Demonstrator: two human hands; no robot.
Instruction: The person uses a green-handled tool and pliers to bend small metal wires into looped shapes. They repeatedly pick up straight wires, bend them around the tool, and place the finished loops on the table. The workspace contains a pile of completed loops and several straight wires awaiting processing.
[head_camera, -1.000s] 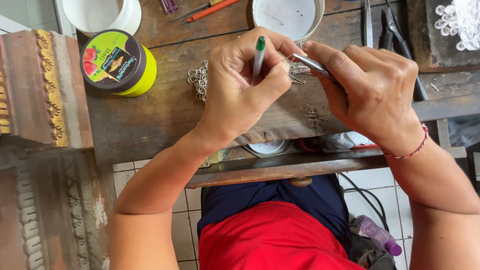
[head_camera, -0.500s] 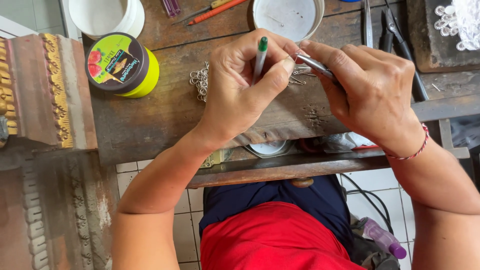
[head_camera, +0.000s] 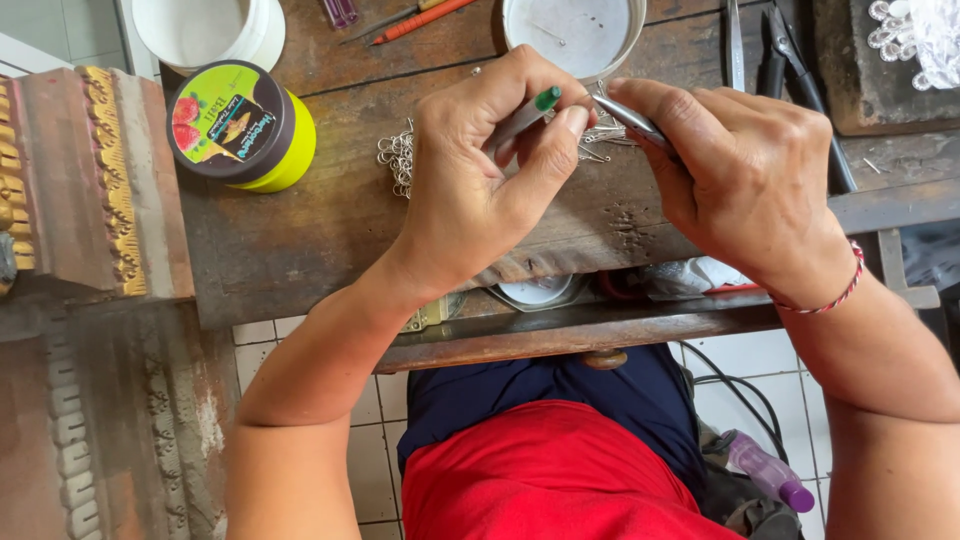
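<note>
My left hand (head_camera: 480, 170) is closed around a thin tool with a green tip (head_camera: 546, 98), held up over the wooden workbench (head_camera: 300, 240). My right hand (head_camera: 745, 170) grips metal tweezers (head_camera: 628, 117) whose tips point at the left hand's fingertips. The two hands meet above a small heap of silver wire pieces (head_camera: 400, 157) lying on the bench. Whatever sits between the fingertips is too small to see.
A round jar with a yellow wall and dark lid (head_camera: 240, 125) stands at left. White bowls (head_camera: 205, 30) (head_camera: 575, 35) sit at the far edge, pliers (head_camera: 795, 70) and a dark block with silver filigree (head_camera: 915, 40) at right. An open drawer (head_camera: 600, 330) is below; a carved wooden piece (head_camera: 90, 180) lies left.
Both hands stay together over the bench; the left hand's fingers shift slightly on the green-tipped tool. The view has drifted a little.
</note>
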